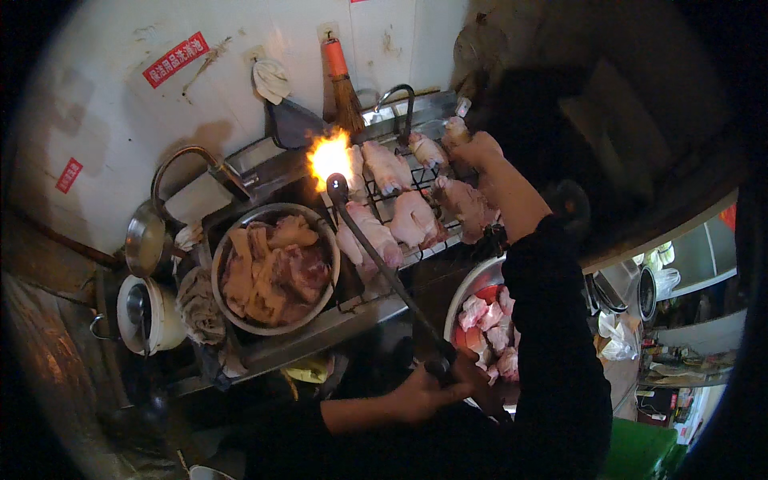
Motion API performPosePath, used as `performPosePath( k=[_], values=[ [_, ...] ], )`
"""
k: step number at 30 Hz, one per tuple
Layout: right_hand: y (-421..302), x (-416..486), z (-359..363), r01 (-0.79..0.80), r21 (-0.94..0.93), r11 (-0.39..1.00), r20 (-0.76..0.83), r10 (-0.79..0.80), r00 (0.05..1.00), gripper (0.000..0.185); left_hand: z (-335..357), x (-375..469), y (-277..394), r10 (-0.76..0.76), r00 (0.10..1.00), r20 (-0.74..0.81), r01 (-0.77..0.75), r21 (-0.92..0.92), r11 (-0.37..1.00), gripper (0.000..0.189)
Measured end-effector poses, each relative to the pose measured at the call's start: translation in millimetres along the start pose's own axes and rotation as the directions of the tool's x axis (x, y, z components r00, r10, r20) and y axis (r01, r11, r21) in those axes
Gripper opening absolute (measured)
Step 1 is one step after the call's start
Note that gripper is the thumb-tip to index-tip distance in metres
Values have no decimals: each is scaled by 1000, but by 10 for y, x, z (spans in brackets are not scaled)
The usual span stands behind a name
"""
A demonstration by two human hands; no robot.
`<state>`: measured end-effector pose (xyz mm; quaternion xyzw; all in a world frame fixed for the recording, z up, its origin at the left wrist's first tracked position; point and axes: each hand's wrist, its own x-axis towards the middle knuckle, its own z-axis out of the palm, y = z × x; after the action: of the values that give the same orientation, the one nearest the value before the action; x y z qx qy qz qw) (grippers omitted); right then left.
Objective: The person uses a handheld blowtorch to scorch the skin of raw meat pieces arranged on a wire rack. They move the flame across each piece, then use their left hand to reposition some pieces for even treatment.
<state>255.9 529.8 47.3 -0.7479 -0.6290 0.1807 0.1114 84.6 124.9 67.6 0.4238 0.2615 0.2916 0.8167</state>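
Note:
My left hand [417, 390] grips the handle of a long-necked gas torch [384, 264]. An orange flame [329, 159] burns at its head. My right hand [480, 149] reaches across to the rack's far right, its fingers on a pale meat piece [456, 129] that looks like a pig's trotter; the fingertips are partly hidden. Several skin-on meat pieces [414, 217], trotter-like too, lie on a black wire rack [373, 189] over the metal sink counter [360, 315]. The flame is beside the rack's left end, near one piece [357, 168].
Left of the rack stands a metal basin [217, 264] of skin-on meat. A second basin [459, 300] of pink meat sits below right, close to my right sleeve. Two curved taps [174, 159] rise behind. A straw brush [345, 99] and cloths [271, 81] hang on the wall.

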Motion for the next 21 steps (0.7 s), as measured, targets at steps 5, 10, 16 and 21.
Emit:
performPosePath(
  k=[5, 10, 16, 21],
  values=[
    [-105, -136, 96, 166, -412, 896, -294, -303, 907, 69, 7, 9, -75, 42, 999, 17, -41, -82, 996, 52],
    [-54, -215, -32, 403, -362, 840, -63, -454, 889, 51, 19, 32, -111, 31, 999, 21, -31, 2, 1000, 52],
    [217, -350, -680, 356, -53, 933, -311, -354, 882, 34, 119, 29, -64, 74, 997, 17, -74, 24, 997, 32],
    [559, -1252, -1100, 343, 292, 893, -119, -322, 939, 38, 196, 32, -41, 174, 985, 12, -174, 72, 982, 38]
  ],
)
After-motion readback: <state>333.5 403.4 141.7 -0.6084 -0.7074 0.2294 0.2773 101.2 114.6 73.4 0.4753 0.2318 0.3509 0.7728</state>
